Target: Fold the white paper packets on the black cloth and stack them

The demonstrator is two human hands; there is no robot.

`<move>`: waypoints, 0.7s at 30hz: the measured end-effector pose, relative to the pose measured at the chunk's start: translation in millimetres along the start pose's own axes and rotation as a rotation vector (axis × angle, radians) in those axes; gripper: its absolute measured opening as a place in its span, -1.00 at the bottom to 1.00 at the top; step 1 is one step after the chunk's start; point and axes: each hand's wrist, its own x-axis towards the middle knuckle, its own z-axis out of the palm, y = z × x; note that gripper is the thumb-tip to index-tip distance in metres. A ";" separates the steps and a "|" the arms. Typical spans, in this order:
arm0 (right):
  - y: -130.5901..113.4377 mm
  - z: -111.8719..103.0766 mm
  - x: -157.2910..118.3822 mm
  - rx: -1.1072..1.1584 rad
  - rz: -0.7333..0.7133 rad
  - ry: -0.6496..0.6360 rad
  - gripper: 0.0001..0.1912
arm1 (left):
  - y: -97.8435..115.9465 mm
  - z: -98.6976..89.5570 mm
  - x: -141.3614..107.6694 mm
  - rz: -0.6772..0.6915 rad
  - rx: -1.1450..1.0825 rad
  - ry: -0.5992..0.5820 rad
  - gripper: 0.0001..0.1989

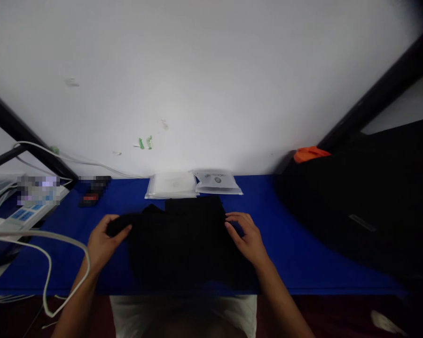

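Observation:
A dark piece of folded black cloth (183,239) lies on the blue tabletop in front of me; it is too dark to tell its exact kind. At its left end, my left hand (104,239) is closed round a raised, bunched part of the cloth, with the thumb in front. My right hand (246,234) is at the cloth's right edge, thumb and forefinger tips close together on the fabric. Just beyond the cloth lie a stack of clear-white zip bags (172,184) and a frosted zip bag (218,182) with a dark printed mark.
On the right, a large black bag-like item (356,211) covers the blue tabletop (278,253), with something orange (310,154) behind it. At left are a power strip (28,211), a dark object (95,190) and a white cable (56,237) looping over my left forearm. A white wall (211,94) stands behind.

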 end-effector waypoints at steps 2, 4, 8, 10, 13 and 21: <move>1.8 0.8 -0.3 0.013 0.012 -0.004 -0.89 | 16.4 10.2 1.9 -0.046 -0.136 0.258 -0.49; 3.1 1.7 -0.6 0.022 0.018 -0.016 -0.90 | 33.2 27.5 -2.3 0.037 -0.232 0.307 -0.44; 3.7 2.1 -1.4 0.037 0.017 -0.035 -0.92 | 51.7 59.4 -21.9 0.321 -0.123 -0.226 -0.57; 3.4 1.6 -1.7 0.045 0.020 -0.038 -0.92 | 49.5 65.8 -32.0 0.367 -0.091 -0.368 -0.58; 3.1 1.1 -1.5 0.047 0.023 -0.038 -0.92 | 34.9 66.6 -44.0 0.302 -0.027 -0.088 -0.63; 2.8 2.3 -0.4 0.052 0.020 -0.061 -0.92 | 13.4 70.8 -44.4 0.137 0.460 -0.001 -0.51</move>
